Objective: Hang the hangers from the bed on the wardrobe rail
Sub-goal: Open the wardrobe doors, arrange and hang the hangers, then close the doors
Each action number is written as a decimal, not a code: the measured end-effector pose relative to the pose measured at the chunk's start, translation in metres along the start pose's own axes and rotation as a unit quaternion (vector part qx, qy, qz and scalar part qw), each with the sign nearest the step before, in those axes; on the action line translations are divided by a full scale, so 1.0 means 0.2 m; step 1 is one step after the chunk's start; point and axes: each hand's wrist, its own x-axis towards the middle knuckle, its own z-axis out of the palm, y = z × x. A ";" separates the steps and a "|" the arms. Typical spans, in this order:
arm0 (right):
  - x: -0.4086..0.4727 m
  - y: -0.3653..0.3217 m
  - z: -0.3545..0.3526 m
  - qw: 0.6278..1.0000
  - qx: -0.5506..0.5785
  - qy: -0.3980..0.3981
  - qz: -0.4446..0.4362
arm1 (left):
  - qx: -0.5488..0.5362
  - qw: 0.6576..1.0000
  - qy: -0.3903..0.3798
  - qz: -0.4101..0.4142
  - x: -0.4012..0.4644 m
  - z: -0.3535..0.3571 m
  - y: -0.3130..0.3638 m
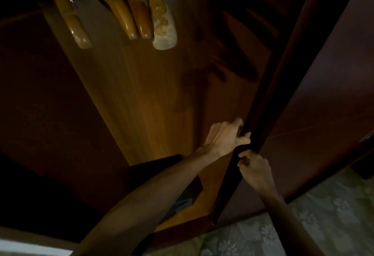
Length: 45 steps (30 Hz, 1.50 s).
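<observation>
Several wooden hangers (129, 20) hang at the top of the open wardrobe; only their lower ends show, one of them pale and worn (164, 35). The rail they hang from is out of view. Well below them, my left hand (224, 138) grips the dark edge of the wardrobe door (269, 97), fingers curled behind it and thumb in front. Just beneath it, my right hand (255, 167) grips the same edge with curled fingers. Neither hand holds a hanger. The bed is not in view.
The wardrobe's lit wooden back panel (153, 97) runs down the middle, with a dark side wall on the left. A dark box (153, 166) sits on the wardrobe floor under my left forearm. Patterned flooring (315, 215) lies at the lower right.
</observation>
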 end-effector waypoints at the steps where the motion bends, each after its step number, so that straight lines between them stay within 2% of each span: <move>1: 0.00 0.00 0.00 1.000 -0.026 -0.012 0.009 | 0.001 1.000 -0.005 -0.001 -0.01 -0.01 -0.01; 4: 0.00 -0.02 0.03 0.994 -0.089 -0.059 0.031 | 0.007 1.000 -0.015 0.005 -0.03 -0.04 -0.06; 7: -0.01 -0.03 0.06 0.990 -0.111 -0.072 0.039 | -0.004 1.000 -0.017 -0.001 -0.07 -0.07 -0.10; 14: 0.01 -0.03 0.05 0.989 -0.129 -0.058 -0.032 | 0.002 0.999 -0.034 0.008 -0.17 -0.17 -0.19; 21: 0.01 -0.09 0.09 0.977 -0.182 -0.035 -0.107 | 0.158 0.974 -0.156 0.052 -0.21 -0.26 -0.28; 27: -0.03 -0.13 0.15 0.964 -0.200 -0.047 -0.167 | 0.156 0.966 -0.206 0.009 -0.28 -0.31 -0.31; 45: -0.34 -0.50 0.48 0.934 -0.215 -0.089 -0.271 | 0.149 0.962 -0.211 -0.086 -0.76 -0.71 -0.54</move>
